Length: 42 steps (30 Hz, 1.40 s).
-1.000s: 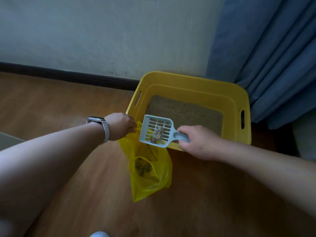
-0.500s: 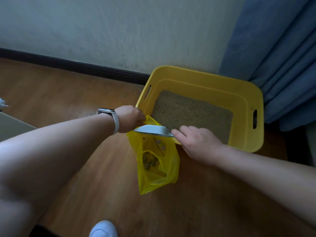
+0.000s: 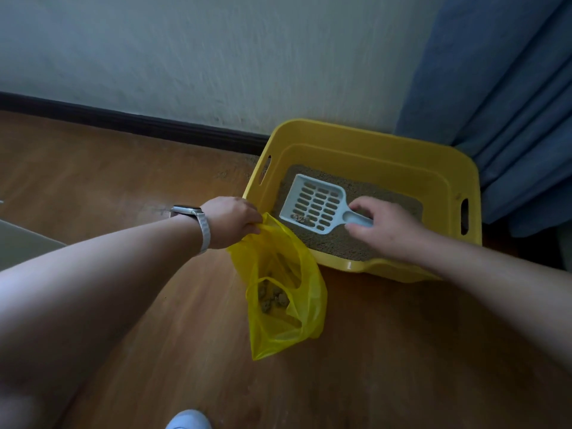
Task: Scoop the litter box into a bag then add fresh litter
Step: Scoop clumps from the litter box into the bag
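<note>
- wooden floor (image 3: 123, 187) is carrying a yellow litter box (image 3: 371, 131).
- fingers of the left hand (image 3: 230, 219) are pinching the bag (image 3: 278, 332) rim.
- fingers of the right hand (image 3: 390, 230) are clamping the scoop (image 3: 312, 202) handle.

left hand (image 3: 230, 221) pinches bag (image 3: 278, 274) rim | right hand (image 3: 382, 230) grips scoop (image 3: 315, 202) handle

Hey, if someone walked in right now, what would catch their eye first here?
The bright yellow litter box by the wall, with the right hand holding a pale blue scoop inside it. At its near left corner, the left hand grips a yellow bag with clumps inside. A blue curtain hangs at upper right.
</note>
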Motion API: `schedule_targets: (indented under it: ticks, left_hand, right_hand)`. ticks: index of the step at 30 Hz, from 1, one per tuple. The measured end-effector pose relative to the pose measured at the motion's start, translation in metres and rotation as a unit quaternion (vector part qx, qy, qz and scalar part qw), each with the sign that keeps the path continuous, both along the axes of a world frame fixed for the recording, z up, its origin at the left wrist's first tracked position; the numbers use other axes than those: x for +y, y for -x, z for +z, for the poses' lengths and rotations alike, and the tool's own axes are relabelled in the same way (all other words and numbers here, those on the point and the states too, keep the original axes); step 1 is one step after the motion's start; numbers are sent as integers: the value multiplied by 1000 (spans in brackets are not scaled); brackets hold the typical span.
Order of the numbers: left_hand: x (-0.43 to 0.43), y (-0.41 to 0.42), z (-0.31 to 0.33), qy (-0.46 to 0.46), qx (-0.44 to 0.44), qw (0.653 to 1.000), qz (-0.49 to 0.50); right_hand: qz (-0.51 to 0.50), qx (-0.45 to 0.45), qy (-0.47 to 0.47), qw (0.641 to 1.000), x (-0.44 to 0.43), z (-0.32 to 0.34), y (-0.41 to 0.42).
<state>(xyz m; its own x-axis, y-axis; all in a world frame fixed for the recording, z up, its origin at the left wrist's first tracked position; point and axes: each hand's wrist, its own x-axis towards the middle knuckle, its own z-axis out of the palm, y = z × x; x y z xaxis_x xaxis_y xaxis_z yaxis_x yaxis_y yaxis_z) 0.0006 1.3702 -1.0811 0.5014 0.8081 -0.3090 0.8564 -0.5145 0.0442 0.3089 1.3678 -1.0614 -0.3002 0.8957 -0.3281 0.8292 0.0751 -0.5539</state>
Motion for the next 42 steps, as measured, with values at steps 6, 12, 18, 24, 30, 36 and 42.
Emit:
schedule_targets:
  ticks: [6, 12, 18, 24, 30, 36, 42]
  left_hand:
    - [0, 4, -7, -19, -39, 999, -5]
    - [-2, 6, -10, -29, -75, 997, 3]
    - [-2, 5, -11, -34, -89, 995, 11]
    - [-4, 3, -9, -36, -99, 994, 14]
    - [-5, 2, -7, -35, -97, 994, 22]
    - [-3, 0, -4, -27, -88, 996, 18]
    - [-3, 6, -10, -51, -98, 994, 3]
  right_hand:
    - [-52, 8, 102, 993, 31, -9, -28]
    - [-30, 9, 105, 994, 39, -19, -33]
    - [98, -18, 16, 995, 23, -11, -10]
    - [339, -59, -370, 863, -5, -25, 0]
    - [322, -41, -454, 830, -11, -31, 4]
    - [288, -26, -428, 856, -11, -28, 3]
    - [118, -36, -211, 970, 4, -18, -4]
